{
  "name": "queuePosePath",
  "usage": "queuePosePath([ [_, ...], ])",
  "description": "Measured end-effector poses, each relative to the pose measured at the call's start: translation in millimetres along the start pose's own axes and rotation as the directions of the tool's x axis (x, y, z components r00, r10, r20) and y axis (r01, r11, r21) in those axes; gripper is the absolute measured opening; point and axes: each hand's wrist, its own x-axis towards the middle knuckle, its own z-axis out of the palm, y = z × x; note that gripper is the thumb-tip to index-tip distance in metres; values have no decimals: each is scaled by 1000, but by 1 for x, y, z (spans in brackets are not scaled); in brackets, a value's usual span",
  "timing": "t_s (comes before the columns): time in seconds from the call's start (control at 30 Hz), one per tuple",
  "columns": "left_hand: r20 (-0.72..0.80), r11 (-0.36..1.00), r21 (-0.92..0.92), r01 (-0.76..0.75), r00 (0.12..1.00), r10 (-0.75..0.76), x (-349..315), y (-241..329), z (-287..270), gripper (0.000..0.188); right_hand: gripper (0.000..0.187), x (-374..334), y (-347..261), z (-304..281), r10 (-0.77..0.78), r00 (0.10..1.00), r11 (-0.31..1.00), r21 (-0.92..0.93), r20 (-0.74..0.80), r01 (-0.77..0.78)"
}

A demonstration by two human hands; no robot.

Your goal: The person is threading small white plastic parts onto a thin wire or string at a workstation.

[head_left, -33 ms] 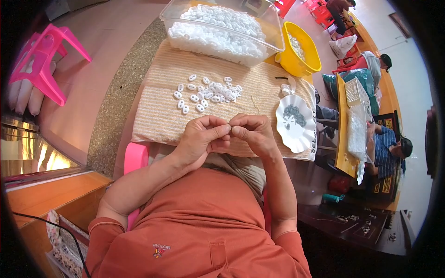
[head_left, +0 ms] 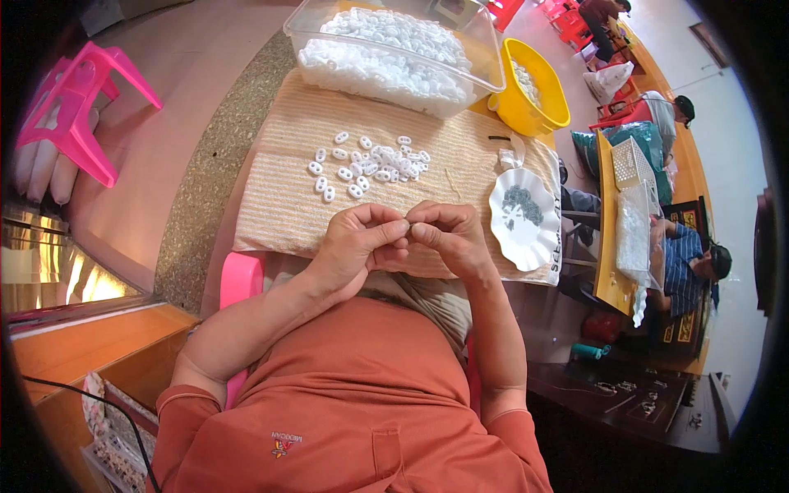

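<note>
The left hand (head_left: pixel 358 240) and right hand (head_left: pixel 450 237) meet at the fingertips over the near edge of the cloth (head_left: pixel 283 156), each thumb and forefinger drawn into a narrow pinch; what sits between them (if anything) is too small and covered to tell. The white pieces (head_left: pixel 393 164) lie loose on the cloth straight beyond, nearer the left hand, their long axes pointing various ways; the closest lie just past its knuckles, not touching. The plate (head_left: pixel 526 253) with dark bits (head_left: pixel 522 204) is right of the right hand, near but apart.
</note>
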Motion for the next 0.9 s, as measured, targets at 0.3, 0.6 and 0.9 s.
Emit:
queuePosePath([
  [0.3,-30,1000,-8,-26,999,25,3,-3,-4,10,11,0,6,2,61,995,998,0,-74,-61],
  [0.6,-53,999,-52,-11,999,8,3,-1,0,15,13,2,10,0,56,993,998,20,-107,-55],
  [0.9,-72,999,-49,-17,997,14,2,-1,1,17,12,2,10,1,33,994,999,7,-100,-32],
])
